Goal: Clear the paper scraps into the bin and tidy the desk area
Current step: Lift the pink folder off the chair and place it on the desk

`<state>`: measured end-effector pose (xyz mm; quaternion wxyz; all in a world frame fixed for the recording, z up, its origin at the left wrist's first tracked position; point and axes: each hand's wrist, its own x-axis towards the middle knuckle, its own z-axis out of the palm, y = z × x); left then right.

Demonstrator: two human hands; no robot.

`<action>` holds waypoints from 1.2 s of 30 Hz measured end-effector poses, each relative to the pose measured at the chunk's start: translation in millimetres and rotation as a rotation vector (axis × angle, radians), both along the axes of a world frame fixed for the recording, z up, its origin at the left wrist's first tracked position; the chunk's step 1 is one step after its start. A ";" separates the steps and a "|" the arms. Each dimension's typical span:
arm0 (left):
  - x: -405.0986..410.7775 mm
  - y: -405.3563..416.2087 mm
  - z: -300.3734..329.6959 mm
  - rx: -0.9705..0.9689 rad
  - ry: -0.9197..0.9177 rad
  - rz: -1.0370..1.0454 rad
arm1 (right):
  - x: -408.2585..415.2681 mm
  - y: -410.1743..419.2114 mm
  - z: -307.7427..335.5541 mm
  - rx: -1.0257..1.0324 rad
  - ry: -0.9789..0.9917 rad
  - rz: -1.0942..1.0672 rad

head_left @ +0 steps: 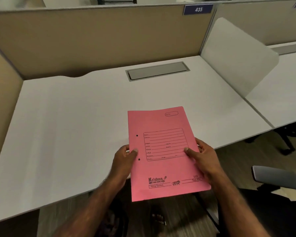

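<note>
A pink cardboard file folder (pixel 162 151) with a printed form on its cover is held over the front edge of the white desk (pixel 67 125). My left hand (pixel 125 161) grips its left edge, thumb on top near the two punched holes. My right hand (pixel 203 159) grips the right edge, thumb on the cover. No paper scraps or bin show in this view.
A grey cable flap (pixel 157 71) is set into the desk at the back. Beige partitions (pixel 99 40) wall the back and left; a white divider (pixel 237 55) stands at the right. An office chair armrest (pixel 277 177) is at lower right.
</note>
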<state>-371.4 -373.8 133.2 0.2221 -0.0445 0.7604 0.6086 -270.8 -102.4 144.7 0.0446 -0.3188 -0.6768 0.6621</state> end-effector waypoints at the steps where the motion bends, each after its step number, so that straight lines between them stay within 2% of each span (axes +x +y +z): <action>1: -7.6 2.9 1.5 -0.004 -0.009 0.016 | -10.4 3.0 2.0 0.002 0.001 0.016; 15: -106.1 20.2 18.9 0.042 -0.043 0.199 | -157.1 34.0 29.1 0.133 0.044 0.191; 24: -178.5 -7.9 26.9 0.058 0.013 0.294 | -255.5 9.9 29.1 0.185 0.082 0.196; 36: -313.8 -68.8 7.4 -0.001 0.130 0.362 | -408.6 -47.1 -2.8 0.224 0.048 0.230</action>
